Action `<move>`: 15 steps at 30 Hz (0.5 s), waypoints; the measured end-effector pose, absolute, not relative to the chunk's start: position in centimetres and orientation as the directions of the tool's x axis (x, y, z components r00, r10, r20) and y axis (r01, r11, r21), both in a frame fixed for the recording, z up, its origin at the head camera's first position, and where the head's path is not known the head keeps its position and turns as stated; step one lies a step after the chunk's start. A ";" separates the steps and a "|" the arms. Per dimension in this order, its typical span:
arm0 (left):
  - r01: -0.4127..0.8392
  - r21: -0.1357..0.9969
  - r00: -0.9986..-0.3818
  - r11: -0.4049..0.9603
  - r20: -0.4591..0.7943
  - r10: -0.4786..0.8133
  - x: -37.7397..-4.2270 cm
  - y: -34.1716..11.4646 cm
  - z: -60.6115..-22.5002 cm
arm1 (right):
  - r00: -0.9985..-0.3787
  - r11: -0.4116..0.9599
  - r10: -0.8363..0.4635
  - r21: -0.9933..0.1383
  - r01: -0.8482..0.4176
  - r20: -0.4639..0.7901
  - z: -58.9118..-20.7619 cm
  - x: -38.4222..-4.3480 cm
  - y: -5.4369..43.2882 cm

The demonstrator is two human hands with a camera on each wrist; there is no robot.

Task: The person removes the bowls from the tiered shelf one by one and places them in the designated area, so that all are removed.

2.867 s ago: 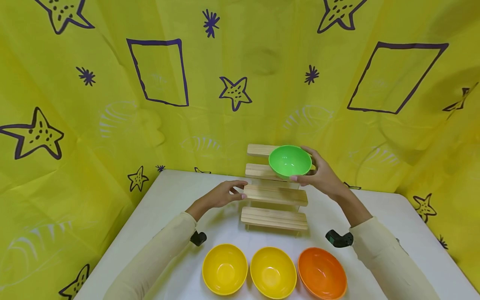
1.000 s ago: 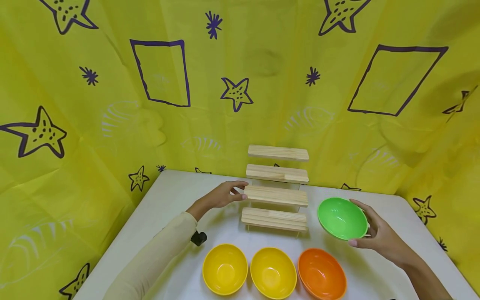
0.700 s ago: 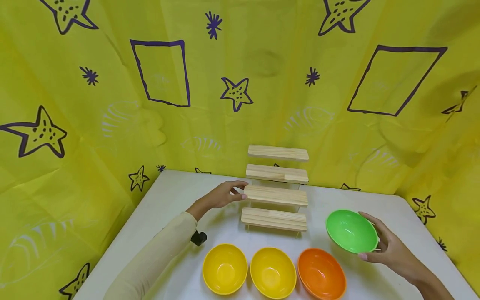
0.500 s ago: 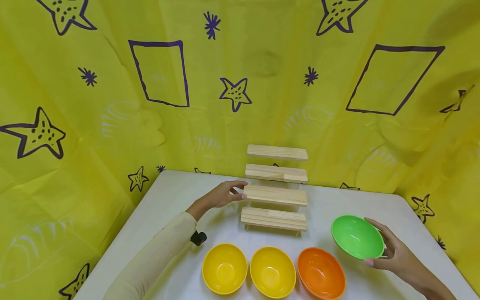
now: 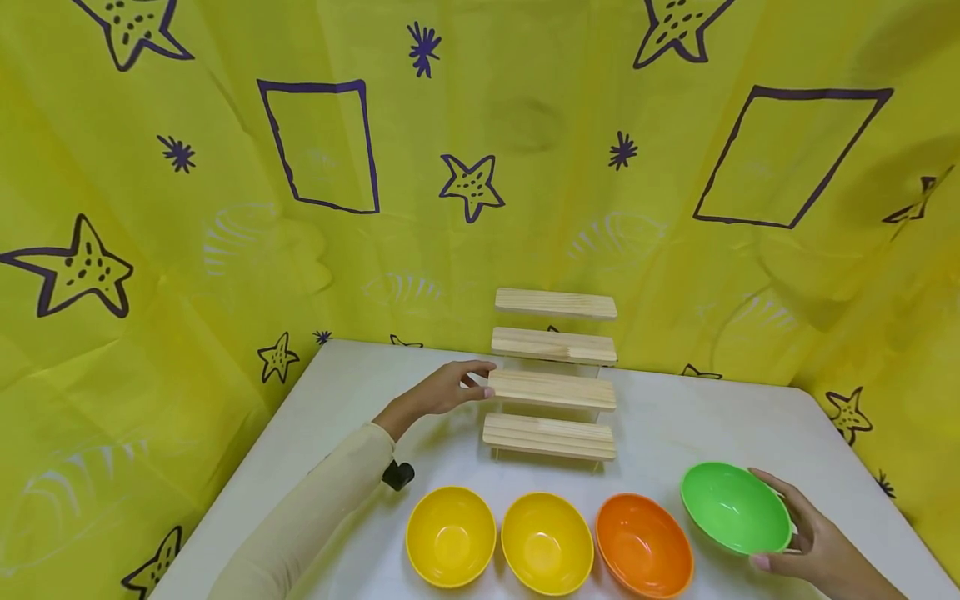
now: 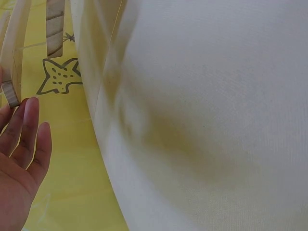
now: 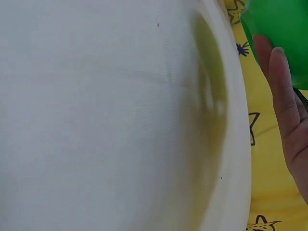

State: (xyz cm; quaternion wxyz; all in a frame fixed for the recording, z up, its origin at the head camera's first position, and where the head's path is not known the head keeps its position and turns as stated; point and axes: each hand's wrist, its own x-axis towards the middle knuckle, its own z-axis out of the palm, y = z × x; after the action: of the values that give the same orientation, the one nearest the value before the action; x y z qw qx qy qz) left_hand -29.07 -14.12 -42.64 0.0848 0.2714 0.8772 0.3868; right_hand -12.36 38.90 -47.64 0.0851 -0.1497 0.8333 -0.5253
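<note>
My right hand (image 5: pixel 821 550) holds a bright green bowl (image 5: pixel 735 507) by its right side, thumb near the front rim and fingers behind. In the right wrist view, fingers lie along the outside of the green bowl (image 7: pixel 281 36). A tiered wooden display stand (image 5: pixel 550 392) with several pale slats stands at the back of the table. My left hand (image 5: pixel 442 389) pinches the left end of one middle slat between thumb and fingers. The left wrist view shows those fingertips at the slat's end (image 6: pixel 13 94); the thumb is out of sight there.
Two yellow bowls (image 5: pixel 451 537) and an orange bowl (image 5: pixel 643 546) sit in a row along the front of the white table (image 5: pixel 360 517). A yellow sheet (image 5: pixel 420 233) printed with starfish surrounds the table at the back and sides.
My right hand has carried the green bowl from the upper slats out to the right, then down and nearer, to beside the orange bowl. The left hand has stayed at the slat.
</note>
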 end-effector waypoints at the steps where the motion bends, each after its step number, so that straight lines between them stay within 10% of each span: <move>1: 0.411 0.724 -0.838 0.554 0.061 0.542 -29.1 -14.1 -42.6 | -0.939 0.389 -0.342 -0.906 -0.164 0.023 -47.9 -12.2 39.0; 6: 0.408 0.725 -0.841 0.555 0.062 0.538 -29.1 -14.3 -42.6 | -0.924 0.373 -0.377 -0.902 -0.217 0.066 -49.0 -12.0 39.4; 15: 0.402 0.724 -0.847 0.560 0.061 0.529 -28.9 -14.5 -42.5 | -0.890 0.318 -0.369 -0.936 0.150 -0.268 -49.5 -12.1 39.9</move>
State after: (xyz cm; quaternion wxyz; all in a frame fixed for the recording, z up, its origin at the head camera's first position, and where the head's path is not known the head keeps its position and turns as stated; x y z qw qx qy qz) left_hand -28.93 -14.48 -42.52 0.0816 0.2647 0.8795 0.3869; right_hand -12.14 39.85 -49.52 0.2237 -0.0702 0.7804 -0.5797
